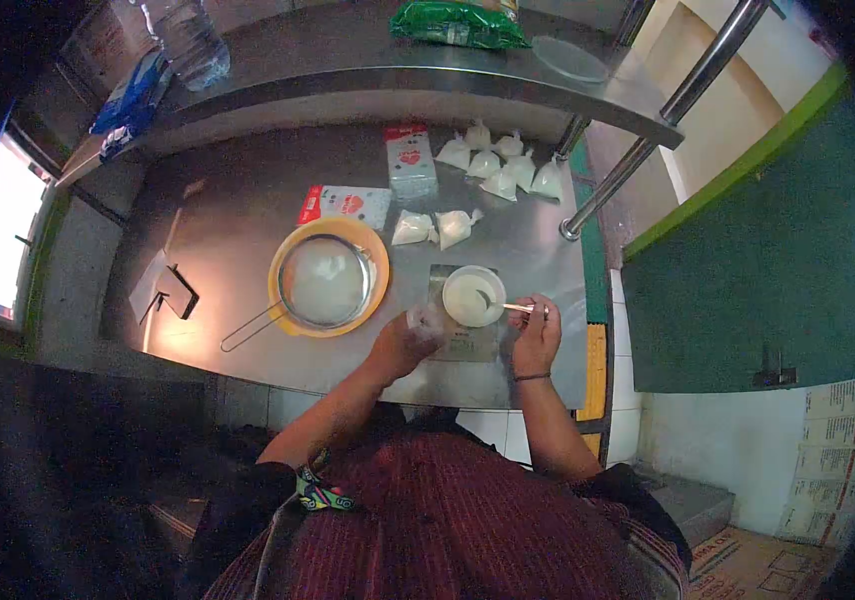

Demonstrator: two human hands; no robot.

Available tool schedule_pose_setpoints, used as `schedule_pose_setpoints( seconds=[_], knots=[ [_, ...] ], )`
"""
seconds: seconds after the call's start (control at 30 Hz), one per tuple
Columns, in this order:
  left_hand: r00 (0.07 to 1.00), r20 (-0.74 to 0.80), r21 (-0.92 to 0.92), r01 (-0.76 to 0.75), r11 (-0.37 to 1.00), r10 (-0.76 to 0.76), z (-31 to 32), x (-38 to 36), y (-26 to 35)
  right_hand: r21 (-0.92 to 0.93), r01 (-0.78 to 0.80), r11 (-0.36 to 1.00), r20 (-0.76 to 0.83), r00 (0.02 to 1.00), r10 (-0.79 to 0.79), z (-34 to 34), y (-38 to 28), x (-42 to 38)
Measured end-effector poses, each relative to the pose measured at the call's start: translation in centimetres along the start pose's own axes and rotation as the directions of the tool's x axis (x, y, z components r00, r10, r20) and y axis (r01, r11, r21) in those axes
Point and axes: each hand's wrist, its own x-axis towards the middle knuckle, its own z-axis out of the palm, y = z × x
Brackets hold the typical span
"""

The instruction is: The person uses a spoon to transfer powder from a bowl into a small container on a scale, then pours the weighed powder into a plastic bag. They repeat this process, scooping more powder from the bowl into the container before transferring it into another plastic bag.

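Observation:
My right hand (pixel 536 335) is closed around the handle of a spoon (pixel 513 307), whose bowl end dips into a white tub (pixel 455 281). Pale powder (pixel 468 300) lies inside that tub. Beneath it is a flat kitchen scale (pixel 460 346). Just left of the tub, my left hand (pixel 403 350) is closed on what looks like a small clear plastic bag (pixel 426 321); its contents are hard to make out. A wire sieve (pixel 325 280) with white powder rests over a yellow basin (pixel 378 255), left of my left hand.
Two tied bags of white powder (pixel 436 228) lie behind the tub, with several more (pixel 505 165) farther back. Two red-and-white packs (pixel 411 160) (pixel 346 205) stand nearby. A phone on a stand (pixel 180 292) is at left. A steel shelf (pixel 378 82) overhangs the table's back.

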Motion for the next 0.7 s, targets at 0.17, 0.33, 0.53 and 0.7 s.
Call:
schedule_pose_setpoints(
  seconds=[0.17,0.33,0.53,0.7],
  knots=[
    [0.995,-0.035,0.049,-0.097,0.994,0.098,0.8,1.4,-2.9,0.011,-0.004,1.000,-0.040,0.999,0.004,-0.2,-0.4,0.6],
    [0.993,0.062,0.003,-0.102,0.995,0.102,1.6,3.5,-4.9,0.126,-0.096,0.987,-0.110,0.988,0.110,-0.6,0.0,1.8],
    [0.957,0.260,-0.298,-0.051,0.953,0.132,-6.1,2.4,4.5,0.210,-0.174,0.962,-0.162,0.964,0.210,-0.7,-0.8,3.0],
    [0.910,0.415,-0.465,0.202,0.862,0.011,-4.8,4.6,3.1,0.245,-0.157,0.957,-0.130,0.973,0.193,-0.7,-2.2,4.1]
  ],
)
